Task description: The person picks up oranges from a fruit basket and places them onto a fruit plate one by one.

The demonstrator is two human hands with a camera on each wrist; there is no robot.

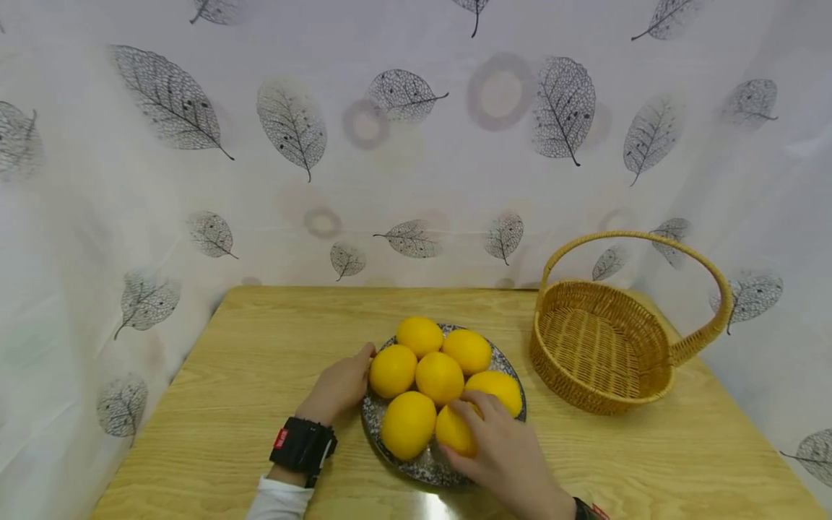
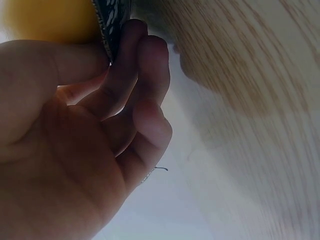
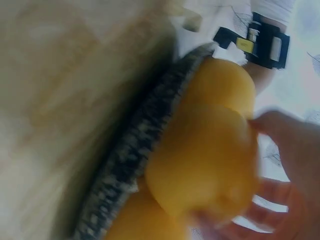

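A round speckled black-and-white plate (image 1: pixel 425 469) stands on the table with several smooth, rounded yellow fruits (image 1: pixel 439 378) on it. My left hand (image 1: pixel 338 388) holds the plate's left rim; the left wrist view shows the thumb above the rim and fingers beneath it. At the plate's near right, my right hand (image 1: pixel 503 448) has its fingers curled round one yellow fruit (image 3: pixel 200 160), thumb on one side and fingers on the other. That fruit is partly covered by the hand in the head view and sits close against its neighbours.
A wicker basket (image 1: pixel 542 343) with a tall arched handle stands right of the plate; no fruit shows inside. The wooden table (image 1: pixel 273 339) ends at a pale curtain (image 1: pixel 416 166) printed with leaves, at the back and sides.
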